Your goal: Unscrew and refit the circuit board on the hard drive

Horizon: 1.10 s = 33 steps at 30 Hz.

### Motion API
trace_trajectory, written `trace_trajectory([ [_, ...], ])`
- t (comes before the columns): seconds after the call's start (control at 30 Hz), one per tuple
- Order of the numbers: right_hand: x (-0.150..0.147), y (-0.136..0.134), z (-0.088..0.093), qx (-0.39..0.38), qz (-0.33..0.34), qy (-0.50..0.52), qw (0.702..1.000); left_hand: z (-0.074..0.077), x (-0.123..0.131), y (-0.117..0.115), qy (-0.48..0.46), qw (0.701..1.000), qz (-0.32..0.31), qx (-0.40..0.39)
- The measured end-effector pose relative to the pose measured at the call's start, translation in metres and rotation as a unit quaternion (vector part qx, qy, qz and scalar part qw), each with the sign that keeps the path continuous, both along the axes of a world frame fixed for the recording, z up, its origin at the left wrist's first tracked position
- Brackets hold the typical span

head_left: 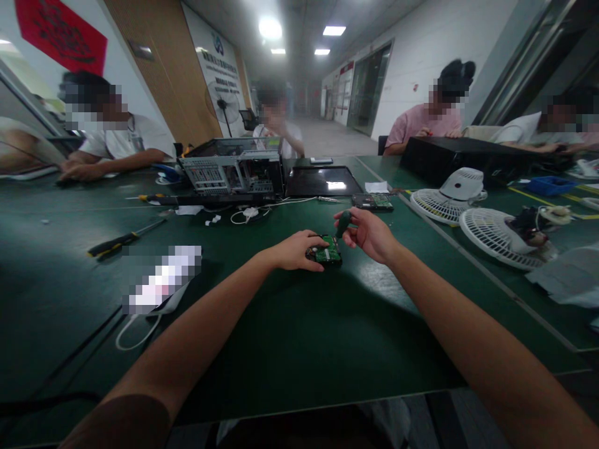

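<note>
A hard drive (326, 254) with its green circuit board facing up lies on the dark green table (299, 349) in front of me. My left hand (296, 250) rests on its left side, fingers curled around its edge. My right hand (368, 233) is closed round the dark handle of a screwdriver (343, 222), held upright over the drive's right end. The screwdriver's tip is hidden behind the drive and my fingers.
An open computer case (234, 169) and a black flat panel (322, 181) stand further back, with a second hard drive (373, 201) nearby. Two screwdrivers (122, 240) lie at left. Fan parts (496, 234) sit at right. Several people sit around the table.
</note>
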State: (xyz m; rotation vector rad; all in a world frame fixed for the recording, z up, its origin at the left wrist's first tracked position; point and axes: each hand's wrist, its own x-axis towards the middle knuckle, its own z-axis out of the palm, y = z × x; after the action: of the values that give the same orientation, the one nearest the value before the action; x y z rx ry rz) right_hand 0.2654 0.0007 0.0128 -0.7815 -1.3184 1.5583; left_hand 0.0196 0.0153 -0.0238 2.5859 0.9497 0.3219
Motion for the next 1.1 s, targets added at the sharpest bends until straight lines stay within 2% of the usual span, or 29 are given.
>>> trace_trajectory([
  [0.63,-0.0014,-0.0001,0.0003,0.005,-0.02,0.002,1.0,-0.0021,-0.0005,0.0022,-0.002,1.0,0.0,-0.003],
  [0.87,-0.0008,0.0014,-0.0018,0.025,-0.047,-0.019,0.998,-0.0025,-0.0002,0.002,0.003,1.0,0.006,-0.001],
  [0.97,0.0002,0.0006,-0.001,0.046,-0.062,-0.048,0.996,-0.002,0.0,0.0015,0.003,1.0,0.004,-0.001],
  [1.1,0.0013,-0.0007,-0.0004,0.111,-0.064,-0.092,0.988,-0.0024,-0.0005,0.0023,0.006,1.0,0.003,0.0],
])
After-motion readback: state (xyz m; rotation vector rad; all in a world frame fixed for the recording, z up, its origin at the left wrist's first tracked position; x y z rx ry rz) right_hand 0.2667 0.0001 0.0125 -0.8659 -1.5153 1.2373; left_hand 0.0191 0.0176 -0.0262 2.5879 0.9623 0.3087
